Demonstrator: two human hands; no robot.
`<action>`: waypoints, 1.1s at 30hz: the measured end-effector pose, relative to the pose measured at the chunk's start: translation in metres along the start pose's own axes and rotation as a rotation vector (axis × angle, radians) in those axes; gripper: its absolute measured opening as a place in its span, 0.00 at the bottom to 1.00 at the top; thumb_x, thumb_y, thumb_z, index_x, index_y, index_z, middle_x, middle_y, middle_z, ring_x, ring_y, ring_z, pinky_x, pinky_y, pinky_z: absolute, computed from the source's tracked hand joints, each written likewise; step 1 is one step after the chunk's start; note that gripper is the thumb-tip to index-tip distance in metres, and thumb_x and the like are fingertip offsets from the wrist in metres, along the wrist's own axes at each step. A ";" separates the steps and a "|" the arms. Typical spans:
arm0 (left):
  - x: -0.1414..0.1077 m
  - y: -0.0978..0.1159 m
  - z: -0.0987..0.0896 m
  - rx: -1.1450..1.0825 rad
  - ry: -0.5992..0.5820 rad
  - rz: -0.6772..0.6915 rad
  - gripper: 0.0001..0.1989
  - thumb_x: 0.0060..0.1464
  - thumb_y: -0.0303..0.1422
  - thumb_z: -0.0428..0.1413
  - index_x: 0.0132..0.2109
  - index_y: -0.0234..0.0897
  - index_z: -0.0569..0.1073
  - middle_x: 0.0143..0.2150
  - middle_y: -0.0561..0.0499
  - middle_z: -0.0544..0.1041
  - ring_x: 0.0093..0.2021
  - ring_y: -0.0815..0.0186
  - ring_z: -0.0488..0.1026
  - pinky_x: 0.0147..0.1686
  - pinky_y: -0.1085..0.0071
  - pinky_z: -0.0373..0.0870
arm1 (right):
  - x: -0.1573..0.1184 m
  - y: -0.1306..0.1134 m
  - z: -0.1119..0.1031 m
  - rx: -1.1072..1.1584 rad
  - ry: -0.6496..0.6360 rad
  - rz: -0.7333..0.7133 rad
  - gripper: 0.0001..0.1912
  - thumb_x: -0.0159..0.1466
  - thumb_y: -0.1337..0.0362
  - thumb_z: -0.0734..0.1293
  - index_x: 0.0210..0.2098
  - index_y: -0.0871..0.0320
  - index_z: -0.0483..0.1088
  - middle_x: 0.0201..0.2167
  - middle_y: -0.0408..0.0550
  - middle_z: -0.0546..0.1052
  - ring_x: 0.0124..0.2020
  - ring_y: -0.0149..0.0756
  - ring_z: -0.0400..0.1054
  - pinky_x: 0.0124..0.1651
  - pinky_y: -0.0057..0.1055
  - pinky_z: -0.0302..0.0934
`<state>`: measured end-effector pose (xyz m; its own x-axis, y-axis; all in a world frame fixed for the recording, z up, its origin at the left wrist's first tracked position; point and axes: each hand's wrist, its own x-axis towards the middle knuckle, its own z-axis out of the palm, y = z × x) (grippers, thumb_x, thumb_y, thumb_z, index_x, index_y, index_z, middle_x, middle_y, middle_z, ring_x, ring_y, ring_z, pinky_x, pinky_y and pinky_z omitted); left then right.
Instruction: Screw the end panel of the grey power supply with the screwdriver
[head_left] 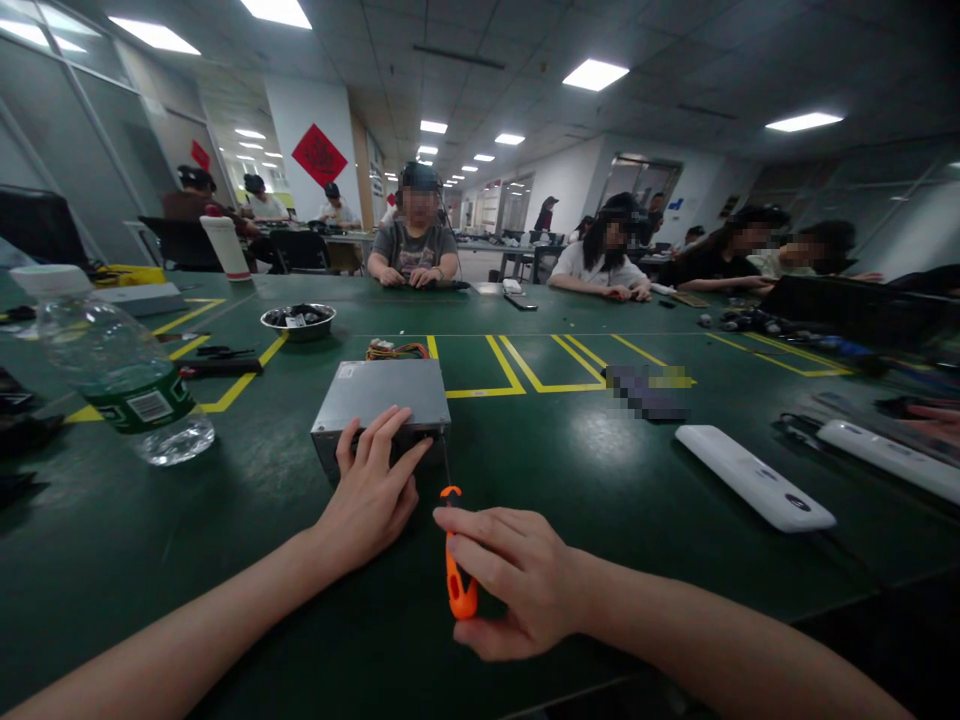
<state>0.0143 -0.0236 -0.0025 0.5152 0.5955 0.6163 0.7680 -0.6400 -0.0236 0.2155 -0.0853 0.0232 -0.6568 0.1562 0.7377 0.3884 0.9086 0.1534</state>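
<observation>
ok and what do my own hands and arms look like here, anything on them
Your left hand and right hand are both ungloved, with no ring showing. The left forearm and right forearm show no sleeve, watch, bracelet, cable or clear marking as far as they're in view.

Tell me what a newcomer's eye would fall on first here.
Probably the orange screwdriver in the right hand, low centre, its shaft pointing towards the grey computer power supply under the left hand. Next might come the clear plastic bottle at the green table's left and the red diamond-shaped poster on the white pillar behind.
</observation>
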 end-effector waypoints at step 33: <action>-0.001 -0.001 -0.002 0.005 -0.039 -0.011 0.22 0.51 0.26 0.51 0.54 0.37 0.67 0.64 0.38 0.54 0.65 0.49 0.48 0.60 0.47 0.41 | -0.002 -0.002 0.000 0.045 0.019 -0.003 0.16 0.63 0.56 0.62 0.40 0.64 0.63 0.39 0.59 0.75 0.35 0.33 0.72 0.35 0.28 0.66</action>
<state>0.0125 -0.0246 -0.0020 0.5210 0.6213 0.5853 0.7758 -0.6306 -0.0213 0.2157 -0.0870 0.0217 -0.6450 0.1467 0.7499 0.3568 0.9257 0.1258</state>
